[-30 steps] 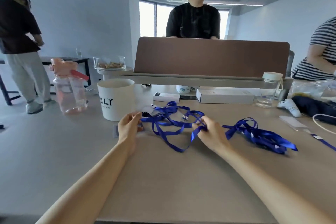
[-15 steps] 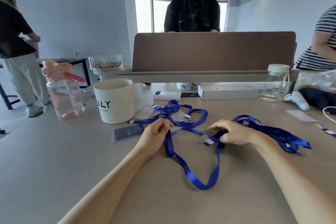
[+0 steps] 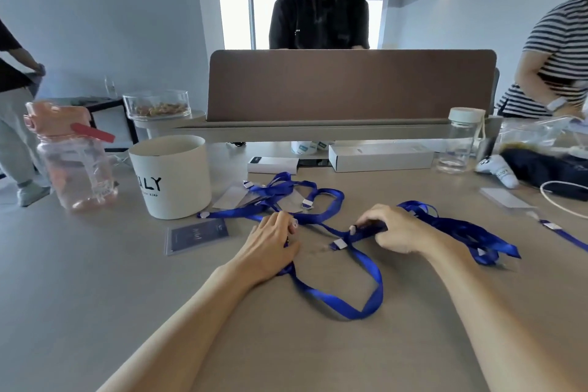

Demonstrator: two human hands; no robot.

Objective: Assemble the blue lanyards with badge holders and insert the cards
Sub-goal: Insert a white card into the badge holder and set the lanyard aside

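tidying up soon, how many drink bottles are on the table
2: a pink-lidded clear plastic bottle at the far left, a white-lidded clear bottle at the far right; others may hide behind the brown divider.

white mug [image 3: 173, 175] beside lanyard tangle [image 3: 286, 197]

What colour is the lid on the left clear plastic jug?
Pink jug lid; head view.

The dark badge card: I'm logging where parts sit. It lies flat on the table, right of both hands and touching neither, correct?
No. The head view shows the dark badge card flat on the table, but left of both the left hand and the right hand, touching neither.
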